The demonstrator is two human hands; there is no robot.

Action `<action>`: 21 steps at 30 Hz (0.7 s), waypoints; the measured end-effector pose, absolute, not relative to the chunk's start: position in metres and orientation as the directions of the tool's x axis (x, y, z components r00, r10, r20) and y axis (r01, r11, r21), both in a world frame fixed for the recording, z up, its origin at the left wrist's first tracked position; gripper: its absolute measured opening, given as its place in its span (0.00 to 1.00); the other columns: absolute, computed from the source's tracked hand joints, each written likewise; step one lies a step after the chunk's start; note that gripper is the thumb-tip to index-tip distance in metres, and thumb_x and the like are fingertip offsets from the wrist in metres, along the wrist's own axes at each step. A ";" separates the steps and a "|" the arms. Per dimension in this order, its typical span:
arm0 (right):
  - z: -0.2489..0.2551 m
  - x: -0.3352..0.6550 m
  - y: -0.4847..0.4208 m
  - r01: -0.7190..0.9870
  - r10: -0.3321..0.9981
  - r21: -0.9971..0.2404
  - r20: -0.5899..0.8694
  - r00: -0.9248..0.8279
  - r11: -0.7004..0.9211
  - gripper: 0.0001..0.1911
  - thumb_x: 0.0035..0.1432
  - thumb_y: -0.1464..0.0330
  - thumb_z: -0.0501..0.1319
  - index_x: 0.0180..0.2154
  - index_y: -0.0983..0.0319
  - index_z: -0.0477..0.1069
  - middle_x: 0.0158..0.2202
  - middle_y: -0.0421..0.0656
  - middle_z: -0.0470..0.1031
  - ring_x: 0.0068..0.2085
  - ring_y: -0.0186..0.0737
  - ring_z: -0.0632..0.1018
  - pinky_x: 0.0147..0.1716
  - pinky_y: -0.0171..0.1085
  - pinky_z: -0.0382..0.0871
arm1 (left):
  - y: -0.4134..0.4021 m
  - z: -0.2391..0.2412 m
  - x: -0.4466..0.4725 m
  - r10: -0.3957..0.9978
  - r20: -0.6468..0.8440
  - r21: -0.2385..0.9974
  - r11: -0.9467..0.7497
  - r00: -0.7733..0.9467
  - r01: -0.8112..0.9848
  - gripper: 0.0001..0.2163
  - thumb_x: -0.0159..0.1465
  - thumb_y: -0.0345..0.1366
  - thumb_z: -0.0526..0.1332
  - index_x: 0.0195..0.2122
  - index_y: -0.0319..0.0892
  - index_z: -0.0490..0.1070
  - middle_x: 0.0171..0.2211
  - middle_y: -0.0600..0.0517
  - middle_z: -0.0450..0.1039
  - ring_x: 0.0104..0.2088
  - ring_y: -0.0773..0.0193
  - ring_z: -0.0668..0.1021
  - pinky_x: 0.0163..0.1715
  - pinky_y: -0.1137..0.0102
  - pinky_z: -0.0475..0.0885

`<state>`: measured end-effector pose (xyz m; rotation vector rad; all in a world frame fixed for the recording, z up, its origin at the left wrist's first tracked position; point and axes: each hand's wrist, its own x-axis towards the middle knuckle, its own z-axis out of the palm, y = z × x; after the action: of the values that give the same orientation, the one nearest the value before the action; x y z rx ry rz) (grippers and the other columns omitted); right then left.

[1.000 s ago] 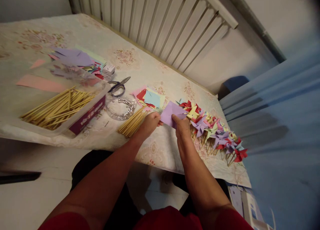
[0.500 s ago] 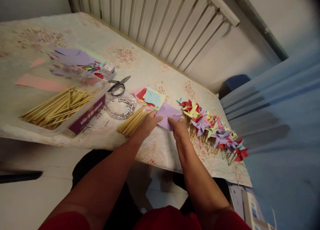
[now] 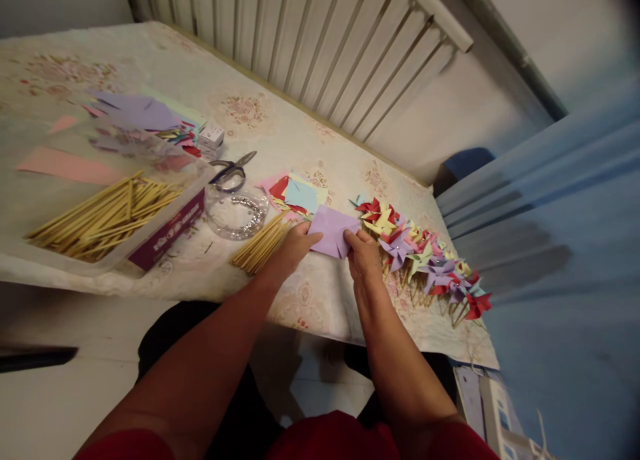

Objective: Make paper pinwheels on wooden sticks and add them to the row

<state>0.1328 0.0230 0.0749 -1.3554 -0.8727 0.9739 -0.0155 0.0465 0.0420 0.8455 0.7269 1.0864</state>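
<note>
A square of purple paper [image 3: 331, 229] with slits cut in from its corners is held between my two hands above the tablecloth. My left hand [image 3: 299, 242] pinches its left edge, thumb on top. On the right side my right hand [image 3: 361, 247] grips it, also with the thumb over the paper. Just beyond lies a small pile of coloured paper squares [image 3: 301, 197], a light blue one uppermost. Thin wooden sticks [image 3: 260, 243] lie in a bundle beside my left hand. To the right of my right hand, finished paper pinwheels [image 3: 420, 257] on sticks lie in a long row.
A clear plastic box [image 3: 203, 187] full of wooden sticks stands at the left. Near it are scissors [image 3: 231, 171], a round clear dish of small shiny pieces [image 3: 239, 215], a small white box [image 3: 211, 135] and purple paper sheets [image 3: 135, 110]. A blue curtain [image 3: 560, 247] hangs at the right.
The purple paper has turned slightly and lies flatter between my hands. My right thumb has shifted from near the middle of the paper towards its right edge. The view has moved slightly.
</note>
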 end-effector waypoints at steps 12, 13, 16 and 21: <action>0.077 0.132 0.016 -0.060 0.922 -0.997 -0.074 0.381 -0.055 0.12 0.42 0.60 0.69 0.25 0.61 0.72 0.20 0.34 0.69 0.23 0.30 0.66 0.24 0.31 0.59 | 0.050 0.034 -0.014 0.896 -0.059 0.822 0.293 0.439 -0.488 0.19 0.51 0.35 0.68 0.45 0.35 0.75 0.34 0.48 0.79 0.33 0.59 0.79 0.38 0.65 0.72; 0.079 0.134 0.017 -0.055 0.916 -0.997 -0.068 0.396 -0.050 0.12 0.42 0.61 0.69 0.24 0.61 0.71 0.19 0.33 0.68 0.23 0.30 0.65 0.24 0.31 0.58 | 0.049 0.035 -0.014 0.892 -0.063 0.823 0.300 0.447 -0.483 0.19 0.52 0.35 0.67 0.45 0.35 0.75 0.34 0.48 0.79 0.33 0.59 0.79 0.38 0.66 0.72; 0.083 0.138 0.017 -0.033 0.898 -0.999 -0.042 0.438 -0.031 0.13 0.40 0.62 0.70 0.23 0.62 0.69 0.19 0.32 0.65 0.22 0.28 0.63 0.24 0.31 0.57 | 0.047 0.038 -0.015 0.889 -0.076 0.840 0.301 0.451 -0.452 0.18 0.52 0.34 0.66 0.45 0.36 0.75 0.35 0.48 0.79 0.33 0.60 0.79 0.37 0.66 0.72; 0.083 0.141 0.016 0.032 0.883 -0.999 0.015 0.469 0.000 0.14 0.41 0.61 0.69 0.21 0.61 0.67 0.19 0.32 0.62 0.22 0.29 0.62 0.24 0.31 0.56 | 0.047 0.037 -0.016 0.878 -0.047 0.859 0.279 0.476 -0.430 0.18 0.52 0.34 0.66 0.46 0.36 0.75 0.36 0.48 0.79 0.33 0.61 0.78 0.36 0.68 0.71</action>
<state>0.1408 0.0163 0.0828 -1.4184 -0.8668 0.8222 -0.0162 0.0467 0.0372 0.9045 0.5908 0.9484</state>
